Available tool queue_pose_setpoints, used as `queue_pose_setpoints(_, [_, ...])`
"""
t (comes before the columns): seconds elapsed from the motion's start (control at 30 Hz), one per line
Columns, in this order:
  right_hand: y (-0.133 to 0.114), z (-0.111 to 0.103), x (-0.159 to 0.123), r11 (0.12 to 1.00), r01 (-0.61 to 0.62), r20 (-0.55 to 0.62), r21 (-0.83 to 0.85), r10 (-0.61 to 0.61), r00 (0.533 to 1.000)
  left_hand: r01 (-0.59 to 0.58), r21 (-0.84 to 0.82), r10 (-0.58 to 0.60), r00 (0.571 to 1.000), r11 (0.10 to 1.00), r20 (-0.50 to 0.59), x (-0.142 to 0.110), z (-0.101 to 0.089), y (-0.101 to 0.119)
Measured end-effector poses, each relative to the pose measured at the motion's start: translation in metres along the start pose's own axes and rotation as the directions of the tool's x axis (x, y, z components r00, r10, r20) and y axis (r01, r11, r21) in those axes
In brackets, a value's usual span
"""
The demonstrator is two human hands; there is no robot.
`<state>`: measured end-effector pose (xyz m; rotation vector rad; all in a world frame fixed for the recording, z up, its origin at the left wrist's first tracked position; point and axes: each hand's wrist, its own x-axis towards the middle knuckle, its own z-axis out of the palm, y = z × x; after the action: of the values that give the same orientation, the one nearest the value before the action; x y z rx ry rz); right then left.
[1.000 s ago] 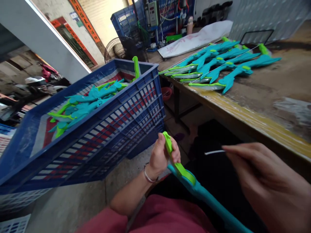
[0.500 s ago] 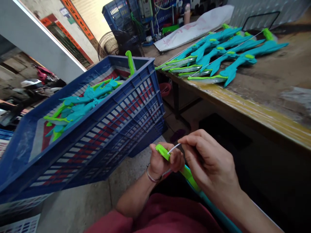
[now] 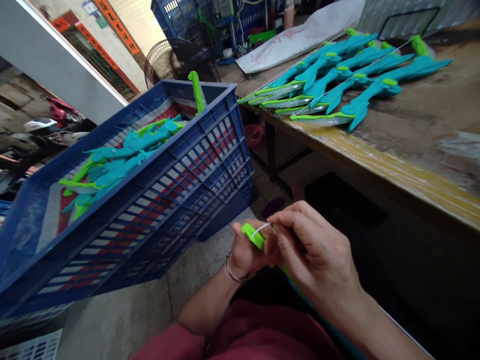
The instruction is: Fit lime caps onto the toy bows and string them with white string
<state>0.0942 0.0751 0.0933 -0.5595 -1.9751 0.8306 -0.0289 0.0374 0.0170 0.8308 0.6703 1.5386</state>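
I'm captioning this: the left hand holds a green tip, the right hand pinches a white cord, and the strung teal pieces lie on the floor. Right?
Wrong place: the head view shows the strung teal pieces on the table. The left hand holds the green tip, and the right hand pinches the white cord.

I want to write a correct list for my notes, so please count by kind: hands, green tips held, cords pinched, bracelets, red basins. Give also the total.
Hands: 2 (left hand, right hand)
Green tip, held: 1
Cord, pinched: 1
Bracelet: 1
Red basin: 1
Total: 6
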Motion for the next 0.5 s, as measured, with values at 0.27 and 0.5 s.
queue_pose_setpoints(0.27, [-0.001, 0.0, -0.004, 1.0, 0.013, 0.056, 0.008, -0.013, 0.998, 0.057, 0.028, -0.054, 0.993, 0.998, -0.11, -0.001, 0.005, 0.007])
queue_pose_setpoints(0.5, [0.007, 0.01, -0.006, 0.986, 0.118, 0.051, -0.117, -0.113, 0.992, 0.109, -0.103, -0.141, 0.915, 0.989, -0.379, 0.0, 0.015, 0.015])
